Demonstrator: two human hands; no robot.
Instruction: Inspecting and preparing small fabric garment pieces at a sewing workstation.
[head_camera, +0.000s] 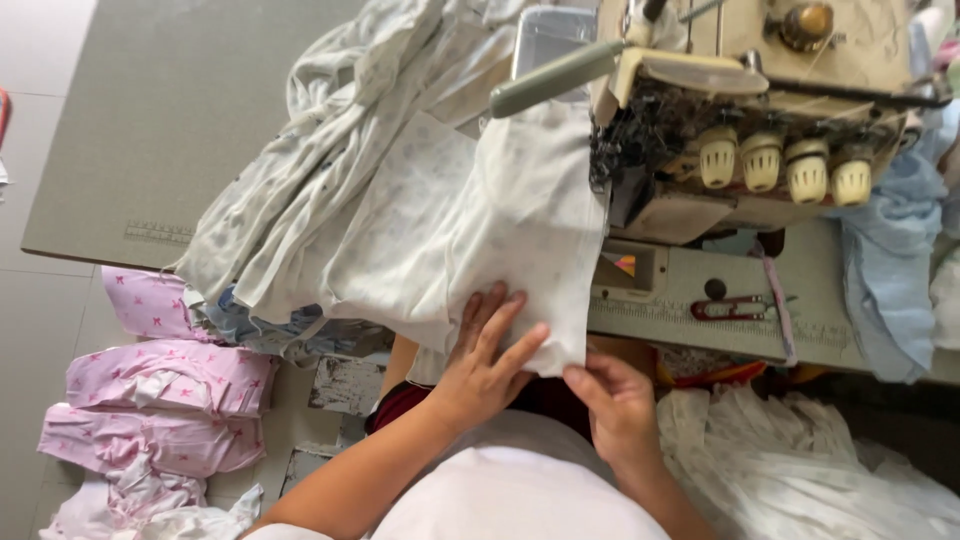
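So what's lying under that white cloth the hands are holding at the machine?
The white cloth drapes over the grey table and the sewing machine bed. The left hand presses on top; the right hand pinches its lower edge. Whatever lies directly beneath is covered.

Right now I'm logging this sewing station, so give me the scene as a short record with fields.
left hand: flat on white fabric
right hand: fingers pinch the fabric's lower edge
machine: overlock sewing machine, fabric fed into it
table: grey table
beside machine: red thread snips
floor left: pink printed bundles
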